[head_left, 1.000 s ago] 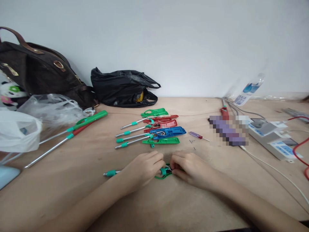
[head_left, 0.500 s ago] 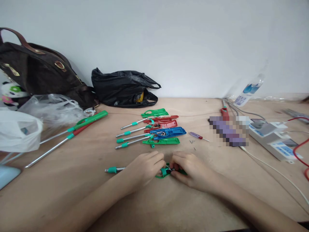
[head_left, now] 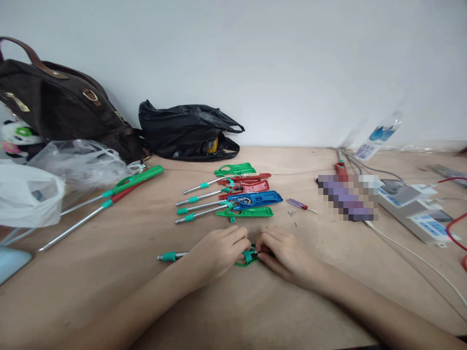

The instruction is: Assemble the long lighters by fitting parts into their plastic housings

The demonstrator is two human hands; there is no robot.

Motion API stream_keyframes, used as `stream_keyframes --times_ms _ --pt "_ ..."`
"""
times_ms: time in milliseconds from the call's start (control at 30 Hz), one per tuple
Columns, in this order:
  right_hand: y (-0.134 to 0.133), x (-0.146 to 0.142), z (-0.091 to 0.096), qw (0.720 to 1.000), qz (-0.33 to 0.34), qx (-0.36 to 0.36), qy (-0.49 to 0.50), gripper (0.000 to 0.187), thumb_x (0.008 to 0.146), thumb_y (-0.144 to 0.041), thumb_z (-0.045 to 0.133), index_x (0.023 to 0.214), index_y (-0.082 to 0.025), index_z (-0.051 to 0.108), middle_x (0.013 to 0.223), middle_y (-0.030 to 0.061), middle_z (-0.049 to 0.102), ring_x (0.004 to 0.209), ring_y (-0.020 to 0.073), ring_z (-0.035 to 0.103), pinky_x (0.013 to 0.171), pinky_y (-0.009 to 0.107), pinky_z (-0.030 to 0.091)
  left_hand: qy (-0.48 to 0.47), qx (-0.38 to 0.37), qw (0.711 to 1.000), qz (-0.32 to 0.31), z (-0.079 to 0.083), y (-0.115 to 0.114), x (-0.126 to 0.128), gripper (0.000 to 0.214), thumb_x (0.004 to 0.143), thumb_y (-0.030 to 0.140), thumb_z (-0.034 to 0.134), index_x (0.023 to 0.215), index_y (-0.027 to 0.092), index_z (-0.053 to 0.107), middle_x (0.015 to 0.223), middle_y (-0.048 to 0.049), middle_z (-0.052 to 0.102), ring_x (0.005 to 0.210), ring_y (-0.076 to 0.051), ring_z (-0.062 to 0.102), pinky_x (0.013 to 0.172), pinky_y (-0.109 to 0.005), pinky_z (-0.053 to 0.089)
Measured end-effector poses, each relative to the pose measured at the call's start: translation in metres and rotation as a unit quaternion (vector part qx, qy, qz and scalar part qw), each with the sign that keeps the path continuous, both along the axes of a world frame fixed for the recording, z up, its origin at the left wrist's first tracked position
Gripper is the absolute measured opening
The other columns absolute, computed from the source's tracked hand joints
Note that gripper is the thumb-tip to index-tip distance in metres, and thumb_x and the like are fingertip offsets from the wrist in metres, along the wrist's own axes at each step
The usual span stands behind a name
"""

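Note:
My left hand point(head_left: 218, 253) and my right hand point(head_left: 285, 253) meet over a green long-nosed lighter point(head_left: 248, 257) lying on the wooden table point(head_left: 109, 272). Both hands are closed on its green handle, fingertips pinched at the trigger part. Its metal nozzle with a teal collar point(head_left: 168, 255) sticks out to the left of my left hand. Just beyond my hands lies a row of several opened lighter bodies in green, red and blue point(head_left: 248, 194) with their metal tubes pointing left.
Two long lighters point(head_left: 120, 190) lie at the left beside clear and white plastic bags point(head_left: 54, 180). A brown handbag point(head_left: 62, 107) and a black plastic bag point(head_left: 186, 129) stand at the wall. A small screwdriver point(head_left: 299, 205), loose screws point(head_left: 292, 214), a power strip point(head_left: 412, 204) and cables lie to the right.
My hands stay on the green lighter with only small finger shifts; the lighter has turned slightly under them.

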State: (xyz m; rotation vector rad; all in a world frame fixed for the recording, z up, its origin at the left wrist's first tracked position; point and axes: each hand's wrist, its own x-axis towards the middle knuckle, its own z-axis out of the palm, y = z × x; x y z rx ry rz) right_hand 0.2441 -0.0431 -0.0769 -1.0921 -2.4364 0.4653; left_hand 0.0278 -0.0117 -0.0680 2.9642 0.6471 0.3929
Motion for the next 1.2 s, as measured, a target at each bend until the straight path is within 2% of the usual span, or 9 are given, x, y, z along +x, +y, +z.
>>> stream_keyframes --times_ms 367,933,1200 --pt "-0.003 -0.001 -0.011 0.996 0.015 0.063 0.055 0.013 0.094 -0.016 0.04 0.084 -0.02 0.048 0.078 0.0044 0.056 0.07 0.0177 0.051 0.061 0.029 0.043 -0.014 0.004 1.0 0.014 -0.004 0.0 -0.003 0.019 0.097 0.014 0.038 0.09 0.015 0.056 0.089 -0.0049 0.056 0.076 -0.018 0.054 0.063 -0.027 0.042" --pt "-0.003 -0.003 -0.011 0.994 0.013 0.099 0.036 0.012 0.093 -0.015 0.042 0.083 -0.019 0.049 0.077 0.004 0.055 0.069 0.0173 0.051 0.063 0.029 0.042 0.007 -0.001 0.999 0.038 0.0 -0.006 0.001 0.012 0.087 0.009 0.049 0.094 0.014 0.056 0.092 -0.006 0.058 0.082 -0.021 0.056 0.066 -0.03 0.044" --pt "-0.003 -0.003 -0.013 0.991 0.01 0.128 0.046 0.012 0.092 -0.014 0.043 0.083 -0.02 0.047 0.075 0.0032 0.054 0.067 0.017 0.049 0.059 0.028 0.041 0.007 0.03 0.999 0.029 -0.002 -0.004 0.0 0.015 0.094 0.011 0.043 0.089 0.014 0.057 0.087 -0.0046 0.057 0.076 -0.019 0.054 0.061 -0.029 0.042"
